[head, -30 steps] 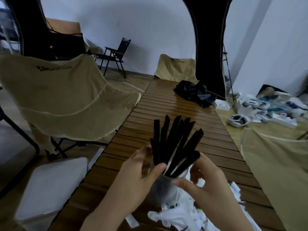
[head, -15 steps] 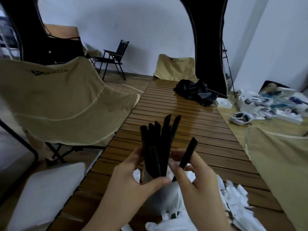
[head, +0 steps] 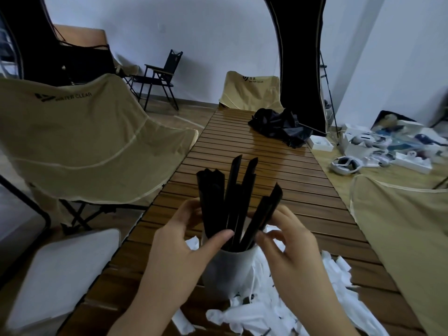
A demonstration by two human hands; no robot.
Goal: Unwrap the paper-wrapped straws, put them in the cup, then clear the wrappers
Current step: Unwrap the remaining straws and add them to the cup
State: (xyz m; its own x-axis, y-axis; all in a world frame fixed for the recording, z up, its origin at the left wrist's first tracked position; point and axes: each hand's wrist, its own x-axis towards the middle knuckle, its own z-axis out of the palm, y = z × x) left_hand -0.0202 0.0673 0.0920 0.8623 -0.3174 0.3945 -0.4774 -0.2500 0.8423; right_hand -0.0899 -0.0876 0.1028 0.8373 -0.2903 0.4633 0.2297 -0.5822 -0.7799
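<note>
Black straws [head: 228, 202] stand in a white cup [head: 228, 270]; left hand [head: 184, 248] grips the bunch, right hand [head: 291, 248] pinches one straw.

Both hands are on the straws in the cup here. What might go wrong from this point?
The cup is tall and crowded with black straws; the left hand gripping the bundle might tip it. The leaning straw pinched by the right hand may slip out. Loose white wrappers near the table edge could fall.
</note>
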